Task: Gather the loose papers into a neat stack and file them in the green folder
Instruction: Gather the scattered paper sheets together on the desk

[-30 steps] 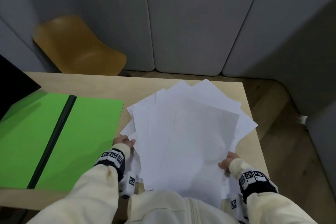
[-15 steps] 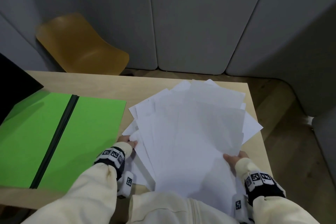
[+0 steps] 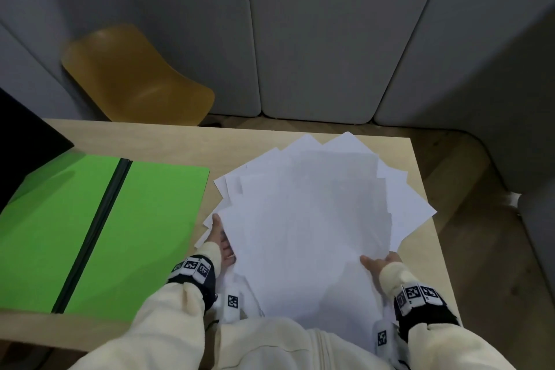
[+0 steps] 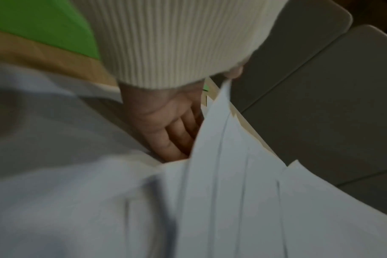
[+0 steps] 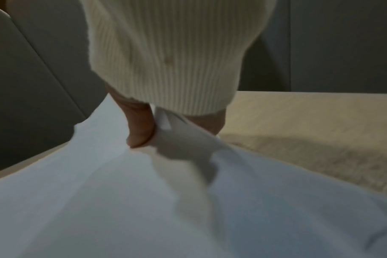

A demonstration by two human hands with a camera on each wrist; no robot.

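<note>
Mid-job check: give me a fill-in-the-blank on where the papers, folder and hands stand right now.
1. The papers form a fanned, uneven pile, not yet a neat ____.
2. The green folder lies ____ on the table, to the left of the papers.
3. The right hand pinches the papers' edge between fingers and ____.
4. The left hand is at the pile's ____ edge.

Missing: stack; open; thumb; left

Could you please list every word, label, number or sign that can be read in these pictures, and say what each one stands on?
There are none that can be read as text.
Wrist bands: black-and-white square code markers only, with no letters or digits.
Papers: they look blank from the head view; any print is too faint to tell.
Green folder: no label shows on it.
</note>
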